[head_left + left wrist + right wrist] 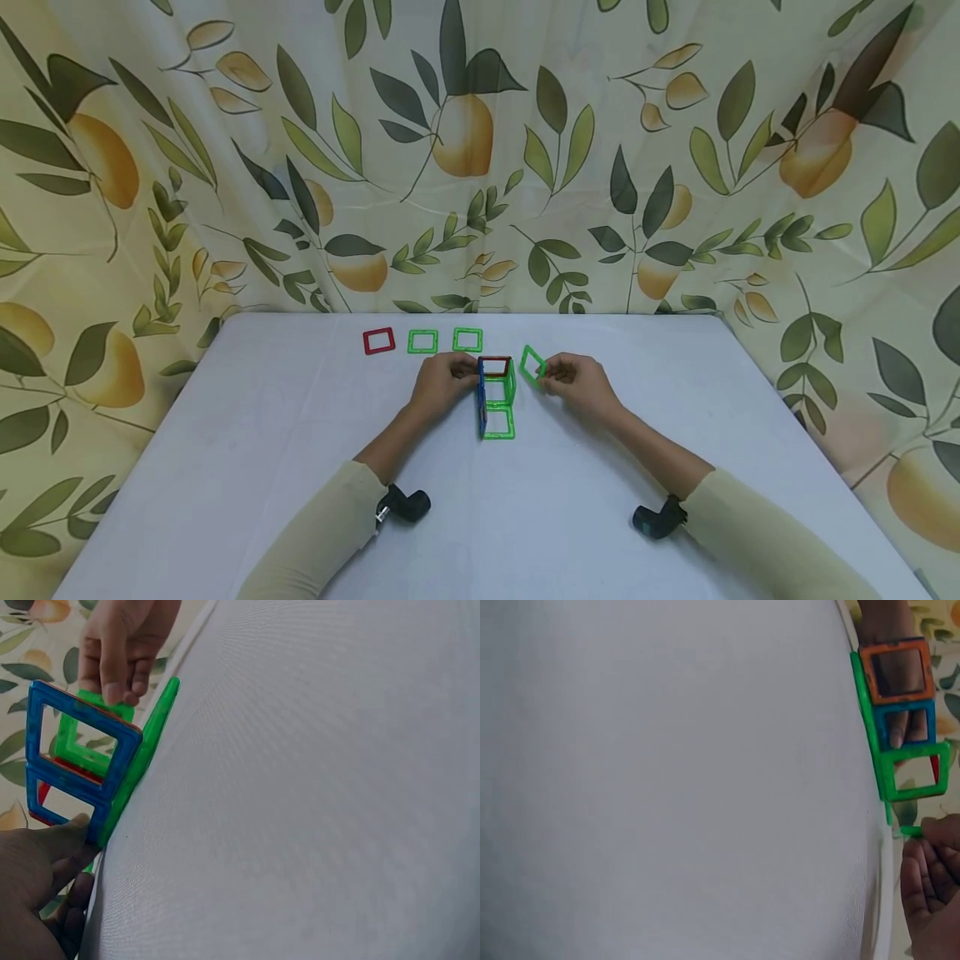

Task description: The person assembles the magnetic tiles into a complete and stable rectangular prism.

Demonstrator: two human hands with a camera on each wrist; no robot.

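Observation:
A small structure of magnetic tiles stands on the white table, with blue tiles point(482, 408) upright along its left side. Green square tiles point(513, 422) form its base, and a red tile point(495, 359) closes the far end. Another green tile point(916, 795) rises on its right side. My left hand point(442, 385) grips the structure at its far left corner, thumb against the lower blue tile point(97, 819) in the left wrist view. Just right of the structure, my right hand point(581, 385) pinches a loose green square tile point(523, 360), held tilted.
Toward the table's far edge, a red tile point(367, 343) and two green tiles, one left point(410, 342) and one right point(455, 340), lie flat in a row. The white tabletop point(300, 400) ends at a leaf-and-fruit patterned curtain point(405, 225).

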